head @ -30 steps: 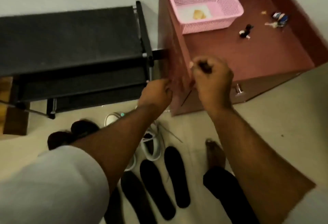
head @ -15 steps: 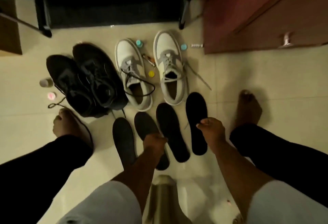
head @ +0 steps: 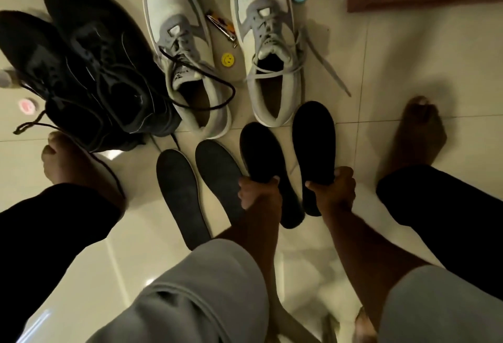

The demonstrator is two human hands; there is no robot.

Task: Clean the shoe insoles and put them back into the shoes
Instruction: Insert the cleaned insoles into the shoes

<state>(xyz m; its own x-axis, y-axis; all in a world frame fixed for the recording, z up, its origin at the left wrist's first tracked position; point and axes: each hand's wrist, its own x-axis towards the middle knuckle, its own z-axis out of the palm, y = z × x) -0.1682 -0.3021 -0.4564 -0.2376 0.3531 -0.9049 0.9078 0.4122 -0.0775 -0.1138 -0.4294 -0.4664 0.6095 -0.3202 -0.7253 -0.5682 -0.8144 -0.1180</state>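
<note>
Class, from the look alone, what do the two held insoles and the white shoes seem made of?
Black insoles: likely fabric-topped foam, matte with no shine. White shoes: smooth leather or synthetic, toe perforations visible, grey suede-like panels around the laces.

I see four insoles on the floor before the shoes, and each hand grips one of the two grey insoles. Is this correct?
Not quite. The head view shows the left hand and right hand each gripping a black insole. The two grey insoles lie untouched.

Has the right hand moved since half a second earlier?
Yes. The right hand now grips the rightmost black foam insole, slightly nearer that insole's heel end.
</note>
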